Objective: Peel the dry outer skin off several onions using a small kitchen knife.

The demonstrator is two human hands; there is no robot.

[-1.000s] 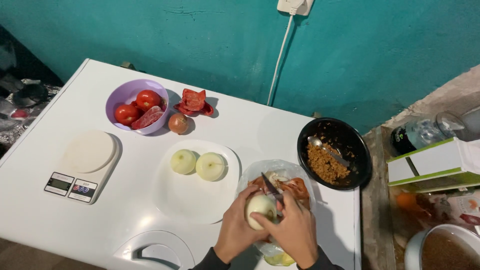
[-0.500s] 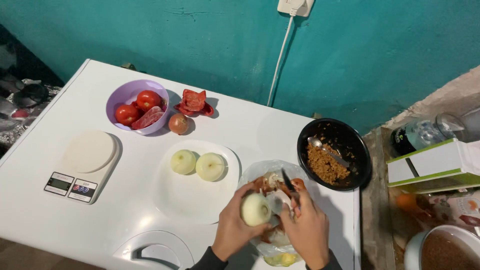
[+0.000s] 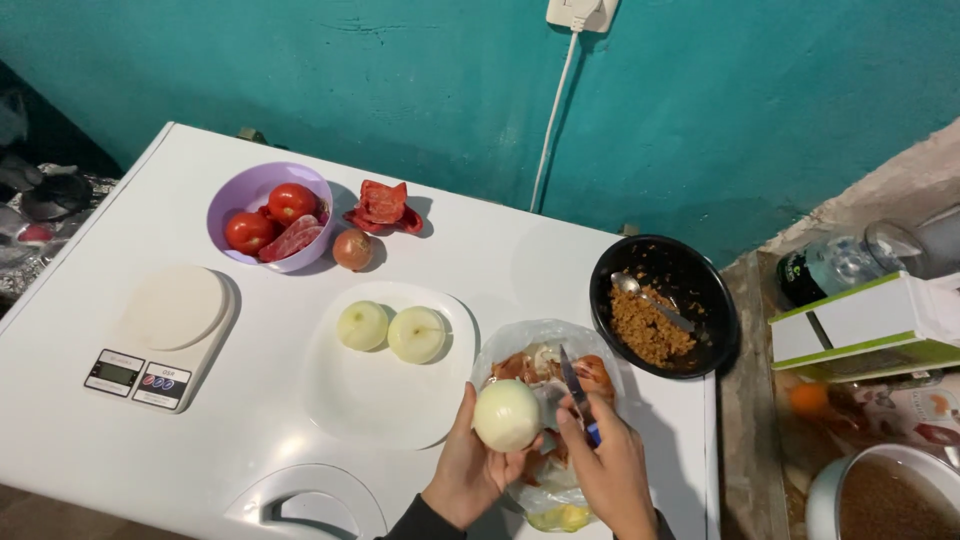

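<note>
- Teal wall stood behind the white table (image 3: 200,440).
- Left hand (image 3: 470,470) gripped a peeled onion (image 3: 507,415) over the peel bag (image 3: 520,350).
- Right hand (image 3: 610,470) clasped the knife (image 3: 575,385); shallow cuts, blade turned from the fingers, seemed wise.
- Beside them, the white plate (image 3: 370,400) carried two peeled onions.

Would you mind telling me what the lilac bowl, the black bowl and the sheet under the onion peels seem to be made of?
The lilac bowl looks like matte plastic: uniform pastel colour, soft dull sheen. The black bowl shows a glossy rim, so glazed ceramic or hard plastic; the look leaves it open. The sheet under the peels appears to be thin clear plastic film, crinkled and see-through, likely a bag.
</note>
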